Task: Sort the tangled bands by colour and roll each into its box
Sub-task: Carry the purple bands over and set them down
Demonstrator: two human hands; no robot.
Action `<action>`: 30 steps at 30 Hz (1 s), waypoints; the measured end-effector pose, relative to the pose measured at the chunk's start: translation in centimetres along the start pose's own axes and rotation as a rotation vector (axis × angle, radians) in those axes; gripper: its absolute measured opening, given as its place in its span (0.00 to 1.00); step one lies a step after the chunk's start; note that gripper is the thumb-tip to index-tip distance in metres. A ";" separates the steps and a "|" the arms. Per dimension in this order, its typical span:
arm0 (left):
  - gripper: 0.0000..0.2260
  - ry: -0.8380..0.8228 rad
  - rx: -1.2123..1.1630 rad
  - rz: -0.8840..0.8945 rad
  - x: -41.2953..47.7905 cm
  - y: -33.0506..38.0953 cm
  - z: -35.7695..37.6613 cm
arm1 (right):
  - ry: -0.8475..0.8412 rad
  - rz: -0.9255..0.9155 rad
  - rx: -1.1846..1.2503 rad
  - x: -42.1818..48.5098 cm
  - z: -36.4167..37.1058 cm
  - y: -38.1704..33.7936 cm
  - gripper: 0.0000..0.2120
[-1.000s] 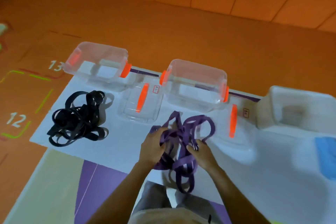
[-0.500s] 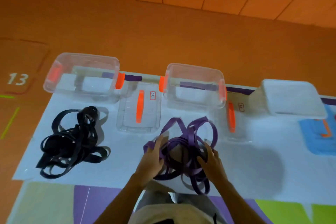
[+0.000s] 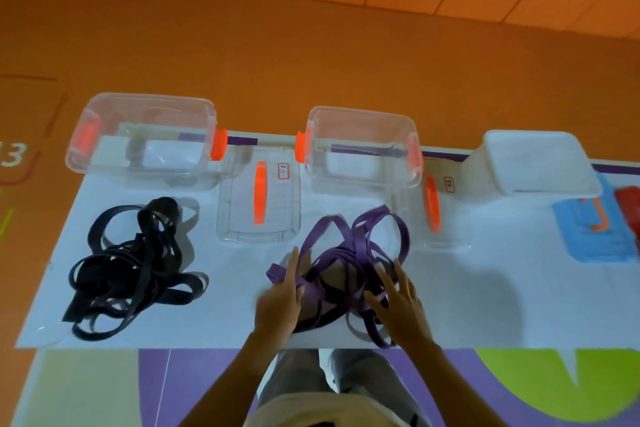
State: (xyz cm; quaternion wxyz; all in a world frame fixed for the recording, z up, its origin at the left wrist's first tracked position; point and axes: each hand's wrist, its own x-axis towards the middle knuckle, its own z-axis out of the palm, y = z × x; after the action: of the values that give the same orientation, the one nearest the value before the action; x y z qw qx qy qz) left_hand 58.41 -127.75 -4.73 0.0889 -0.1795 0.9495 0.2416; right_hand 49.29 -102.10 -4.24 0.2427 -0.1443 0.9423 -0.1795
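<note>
Purple bands (image 3: pixel 349 260): heaped on the white sheet (image 3: pixel 485 305) right between my two hands and touching both.
Left hand (image 3: pixel 278 302): fingers straight and together, laid flat against the heap's left flank, pinching nothing.
Right hand (image 3: pixel 403 308): fingers fanned out, resting on the right flank, also gripping nothing.
Lie of the heap: roughly round with no clear long axis. The loose loops fan away from my fingertips, and a flat end pokes out just beside my left fingers.
Nearer hand: both equally close. I judge the left better placed to find that end and start a roll.
Clear box (image 3: pixel 360 114): straight ahead beyond the loops, open, its lid (image 3: pixel 433 204) lying flat just right of them.
Black bands (image 3: pixel 138 267): well off to my left hand's side, apart from the purple, in front of the other clear box (image 3: pixel 145 100).
</note>
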 end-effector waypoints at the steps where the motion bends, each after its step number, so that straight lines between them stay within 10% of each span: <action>1: 0.36 0.030 -0.028 0.006 -0.3 0.1 -0.1 | -0.013 -0.021 -0.007 -0.1 0.4 0.1 0.37; 18: 0.32 0.024 -0.509 -0.103 -6.7 -0.6 1.9 | -0.175 -0.042 0.040 -1.4 0.8 3.6 0.32; 23: 0.39 0.228 -0.424 -0.343 -6.3 1.3 0.6 | -0.160 -0.077 0.115 -2.0 0.7 4.1 0.32; 30: 0.41 0.082 -0.357 -0.666 -1.9 5.4 0.8 | -0.180 -0.102 0.092 -2.1 -0.3 3.8 0.33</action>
State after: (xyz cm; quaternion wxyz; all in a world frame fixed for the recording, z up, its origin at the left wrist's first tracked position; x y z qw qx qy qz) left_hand 58.11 -122.36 -2.58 0.0920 -0.5006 0.7847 0.3537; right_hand 50.20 -97.86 -4.67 0.3234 -0.1963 0.8989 -0.2211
